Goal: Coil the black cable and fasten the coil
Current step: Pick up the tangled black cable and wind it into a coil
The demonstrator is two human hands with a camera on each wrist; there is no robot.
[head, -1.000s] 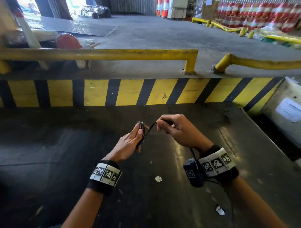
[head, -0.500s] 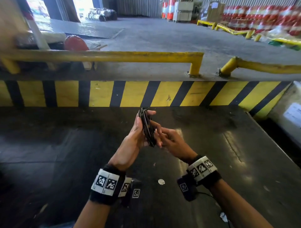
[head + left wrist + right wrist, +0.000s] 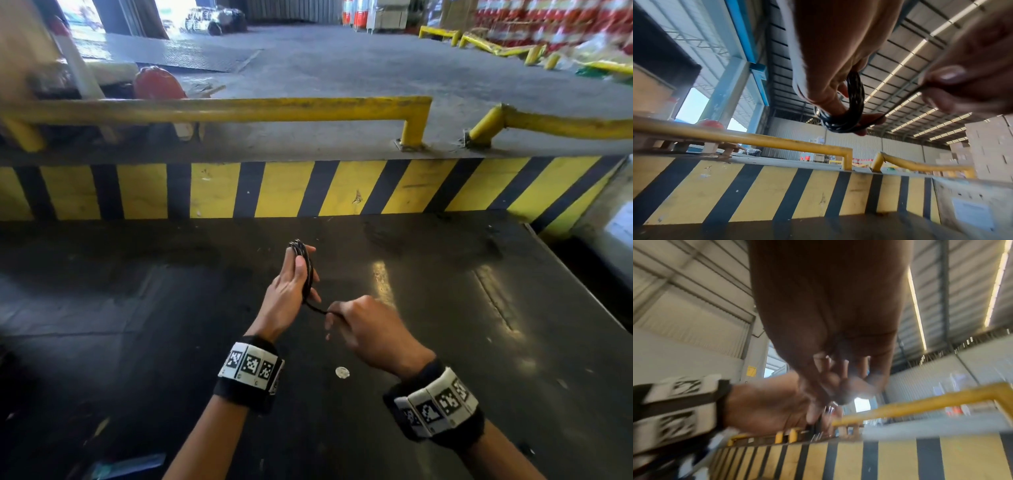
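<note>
A small coil of black cable (image 3: 307, 267) stands upright in my left hand (image 3: 291, 284), looped around the fingers with the thumb pressed on it. In the left wrist view the coil (image 3: 855, 100) wraps the fingers in several turns. A short free strand (image 3: 317, 308) runs from the coil's lower end to my right hand (image 3: 356, 322), which pinches it just below and right of the left hand. The same strand (image 3: 906, 99) looks taut between thumb and finger in the left wrist view. The right wrist view is blurred; my right hand (image 3: 830, 386) hides the cable there.
Both hands hover over a dark shiny platform (image 3: 445, 342). A yellow-and-black striped curb (image 3: 274, 188) rises behind it, with yellow guard rails (image 3: 239, 109) on top. A white scrap (image 3: 342, 372) lies on the platform near the right wrist. A drop edge runs along the right (image 3: 582, 291).
My right hand has dropped from beside the coil to below it, drawing the free strand down and toward me. The left hand keeps the coil upright.
</note>
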